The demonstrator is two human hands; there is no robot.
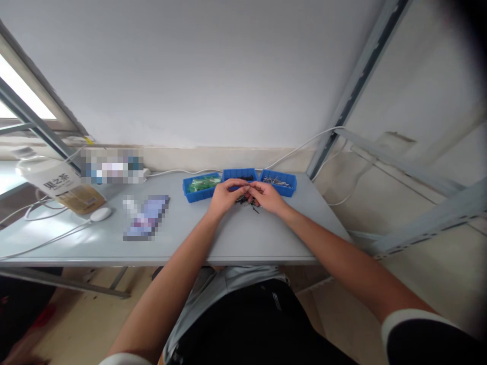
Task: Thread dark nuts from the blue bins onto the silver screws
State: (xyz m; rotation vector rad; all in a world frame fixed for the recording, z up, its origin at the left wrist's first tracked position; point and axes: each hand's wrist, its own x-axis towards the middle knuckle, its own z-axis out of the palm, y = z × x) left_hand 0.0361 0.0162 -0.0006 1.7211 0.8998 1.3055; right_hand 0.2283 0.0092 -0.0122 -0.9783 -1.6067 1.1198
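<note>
Pieces (254, 207), small and dark, lie in a loose heap on the grey desk (258, 243), nearer its back edge than its front and towards the right end. From where I stand, both hands bend over them: the left hand (225, 196) and the right hand (271, 197) come together with fingers curled in and tips meeting. Whether either hand grips a piece between those tips, I cannot tell; it is too small to see.

Just behind, along the back edge, three blue bins make a row. The left bin (201, 195) carries green packets (205, 182), the middle bin (238, 173) more dark bits, and the right bin (284, 190), near the back right corner, thin silvery pins (276, 181). Towards the desk's left end a large bottle (57, 180) leans, labelled and partly filled with brownish liquid, just beside a white rounded object (101, 214).
</note>
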